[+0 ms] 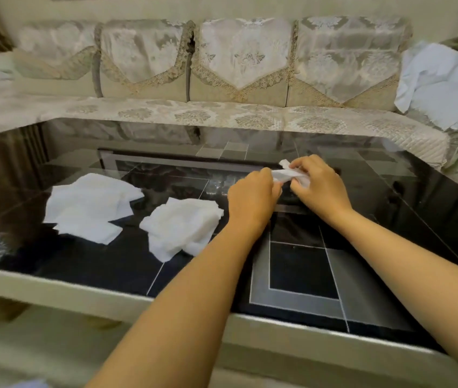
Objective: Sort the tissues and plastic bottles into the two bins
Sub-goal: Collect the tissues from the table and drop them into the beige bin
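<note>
Tissue [288,174] pinched by both hands above the tabletop [300,264].
Left hand [253,201] and right hand [320,189] gripped on it; two tissue piles [90,208] [183,228] left toward the left edge; sofa [222,79] behind.

White crumpled paper tissues [90,207] lie on the glossy black glass table [362,219], which mirrors grey checks; the cream fabric sofa [222,79] carries a beige damask pattern.
</note>
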### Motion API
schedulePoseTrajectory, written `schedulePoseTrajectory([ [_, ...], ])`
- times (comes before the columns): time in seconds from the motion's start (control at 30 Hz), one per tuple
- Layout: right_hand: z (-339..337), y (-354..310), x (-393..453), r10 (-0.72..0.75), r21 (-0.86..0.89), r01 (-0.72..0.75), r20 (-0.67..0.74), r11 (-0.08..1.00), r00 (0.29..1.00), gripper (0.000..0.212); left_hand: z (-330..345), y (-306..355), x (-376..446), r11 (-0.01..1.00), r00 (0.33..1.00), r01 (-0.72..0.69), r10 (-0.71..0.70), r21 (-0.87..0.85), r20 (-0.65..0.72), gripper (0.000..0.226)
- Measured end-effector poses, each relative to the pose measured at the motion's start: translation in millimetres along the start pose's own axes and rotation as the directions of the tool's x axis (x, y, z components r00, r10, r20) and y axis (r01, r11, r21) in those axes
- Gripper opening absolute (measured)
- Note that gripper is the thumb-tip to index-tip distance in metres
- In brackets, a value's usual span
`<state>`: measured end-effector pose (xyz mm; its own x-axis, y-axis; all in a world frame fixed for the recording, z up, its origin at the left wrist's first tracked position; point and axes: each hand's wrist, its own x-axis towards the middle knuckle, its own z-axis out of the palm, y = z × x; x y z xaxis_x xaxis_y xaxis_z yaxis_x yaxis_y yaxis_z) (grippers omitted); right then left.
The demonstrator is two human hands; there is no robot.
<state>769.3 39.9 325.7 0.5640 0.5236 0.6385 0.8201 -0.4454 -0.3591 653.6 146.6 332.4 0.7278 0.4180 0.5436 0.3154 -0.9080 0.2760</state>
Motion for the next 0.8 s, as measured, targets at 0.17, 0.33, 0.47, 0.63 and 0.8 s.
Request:
schedulePoseTrajectory([
  [0.17, -15.8, -54.9, -40.9, -0.006, 0.098, 0.004, 0.019, 0.995, 1.0, 0.023, -69.1, -45.7, -55.6, 1.0, 0.999, 0.017, -0.017, -0.008, -0.031, 0.03],
  [0.33, -19.6, -126.7, -79.3, -0.126, 0.23, 0.106, 0.074, 0.967, 0.989, 0.023, -137.4, -98.1, -119.4, 0.999, 0.993, -0.054, 0.054, 0.004, -0.107, 0.028],
  [0.47, -11.5, -195.5, -108.8, -0.242, 0.358, 0.193, 0.095, 0.913, 0.966, 0.021, -181.8, -135.4, -178.9, 0.998, 0.986, 0.065, -0.064, 0.004, -0.153, 0.027],
  [0.63, 3.9, -272.7, -152.2, -0.358, 0.527, 0.214, 0.186, 0.822, 0.915, 0.021, -216.4, -201.4, -256.5, 0.97, 0.961, 0.241, -0.243, 0.029, 0.134, 0.019],
  [0.8, 39.0, -327.0, -210.5, -0.446, 0.623, 0.097, 0.435, 0.777, 0.782, 0.018, -235.2, -252.5, -321.6, 0.898, 0.775, 0.402, -0.438, 0.18, 0.456, 0.016],
])
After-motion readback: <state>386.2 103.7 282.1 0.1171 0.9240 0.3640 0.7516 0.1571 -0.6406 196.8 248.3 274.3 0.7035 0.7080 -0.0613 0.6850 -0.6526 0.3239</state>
